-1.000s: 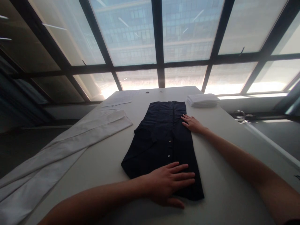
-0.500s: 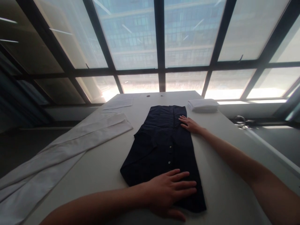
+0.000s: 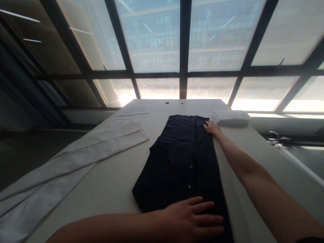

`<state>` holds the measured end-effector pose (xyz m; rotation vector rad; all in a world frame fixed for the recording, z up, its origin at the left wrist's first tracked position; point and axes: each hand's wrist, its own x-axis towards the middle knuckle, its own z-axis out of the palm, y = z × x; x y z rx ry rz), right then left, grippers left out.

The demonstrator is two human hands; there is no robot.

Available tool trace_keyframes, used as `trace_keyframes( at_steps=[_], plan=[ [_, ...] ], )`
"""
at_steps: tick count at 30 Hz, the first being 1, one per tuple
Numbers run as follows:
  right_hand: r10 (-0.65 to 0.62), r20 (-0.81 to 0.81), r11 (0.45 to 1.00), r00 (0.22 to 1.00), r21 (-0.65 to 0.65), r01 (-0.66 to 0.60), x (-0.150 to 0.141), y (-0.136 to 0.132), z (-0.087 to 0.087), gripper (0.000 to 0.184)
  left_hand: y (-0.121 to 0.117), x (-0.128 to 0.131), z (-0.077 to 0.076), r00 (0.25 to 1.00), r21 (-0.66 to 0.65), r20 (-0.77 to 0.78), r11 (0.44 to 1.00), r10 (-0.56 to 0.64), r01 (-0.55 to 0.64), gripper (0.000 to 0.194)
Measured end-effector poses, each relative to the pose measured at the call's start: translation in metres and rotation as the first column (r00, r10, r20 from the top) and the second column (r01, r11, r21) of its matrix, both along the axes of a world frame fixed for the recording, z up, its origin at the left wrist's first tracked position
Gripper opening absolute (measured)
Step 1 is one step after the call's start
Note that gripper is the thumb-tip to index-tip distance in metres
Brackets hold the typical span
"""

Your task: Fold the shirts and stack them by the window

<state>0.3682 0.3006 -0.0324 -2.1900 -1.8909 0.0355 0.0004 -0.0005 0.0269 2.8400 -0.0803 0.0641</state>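
Note:
A dark navy shirt [image 3: 177, 152] with pale buttons lies folded into a long strip on the white table [image 3: 111, 182]. My left hand [image 3: 189, 217] rests flat across its near end, fingers spread, holding nothing. At the far right corner of the shirt is my right hand [image 3: 212, 127]. Its fingertips touch the cloth edge and the fingers look stretched out and apart. The nearest end of the shirt runs out of view at the bottom.
Light-coloured trousers [image 3: 101, 145] stretch along the table's left side. A stack of folded white cloth [image 3: 230, 118] sits beyond my right hand. White sheets [image 3: 134, 109] lie at the far left. A metal rail [image 3: 298, 158] stands right of the table, and windows [image 3: 157, 37] rise behind.
My right hand has slid farther along the shirt's right edge to its far corner. My left hand remains flat on the near end. The view has shifted slightly.

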Motion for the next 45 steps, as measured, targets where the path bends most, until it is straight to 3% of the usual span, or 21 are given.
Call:
trace_keyframes(
  at_steps=[7, 14, 18, 21, 25, 30, 36, 41, 43, 45],
  plan=[
    [0.094, 0.066, 0.994, 0.993, 0.057, -0.098, -0.033, -0.025, -0.003, 0.051, 0.003, 0.0, -0.007, 0.999, 0.068, 0.051, 0.998, -0.016, 0.013, 0.051],
    [0.146, 0.052, 0.989, 0.988, -0.004, -0.146, -0.08, -0.079, -0.014, 0.066, 0.002, 0.0, -0.007, 0.999, -0.052, 0.038, 0.998, -0.016, 0.018, 0.056],
    [0.221, 0.005, 0.975, 0.975, -0.019, -0.221, -0.101, -0.105, -0.022, 0.079, 0.0, 0.0, -0.008, 1.0, -0.049, 0.027, 0.999, -0.007, 0.008, 0.058],
    [0.176, 0.003, 0.984, 0.984, -0.015, -0.176, -0.098, -0.098, -0.021, 0.078, 0.0, 0.001, -0.007, 1.0, -0.027, 0.029, 1.0, -0.01, 0.011, 0.062],
    [0.062, 0.013, 0.998, 0.998, -0.026, -0.062, -0.076, -0.066, -0.01, 0.074, -0.001, 0.001, -0.006, 1.0, -0.057, 0.019, 0.998, -0.014, 0.015, 0.068],
    [0.037, 0.006, 0.999, 0.999, 0.019, -0.037, -0.062, -0.044, -0.002, 0.065, -0.003, 0.002, -0.004, 1.0, -0.117, -0.002, 0.993, 0.007, -0.007, 0.067],
    [0.039, 0.013, 0.977, 0.999, 0.211, -0.041, -0.068, -0.06, 0.004, 0.053, -0.003, 0.002, -0.002, 0.999, -0.153, -0.014, 0.988, 0.029, -0.031, 0.063],
    [0.18, -0.016, 0.875, 0.984, 0.459, -0.152, -0.075, -0.078, 0.016, 0.052, 0.004, 0.008, -0.007, 0.999, -0.14, 0.007, 0.989, 0.04, -0.039, 0.06],
    [0.199, -0.055, 0.873, 0.978, 0.464, -0.152, -0.081, -0.087, 0.018, 0.052, 0.012, 0.014, -0.01, 0.998, -0.111, 0.018, 0.992, 0.06, -0.058, 0.06],
    [0.196, -0.091, 0.907, 0.976, 0.395, -0.146, -0.087, -0.098, 0.017, 0.053, 0.024, 0.023, -0.012, 0.996, -0.076, 0.023, 0.993, 0.087, -0.085, 0.062]
  ],
)
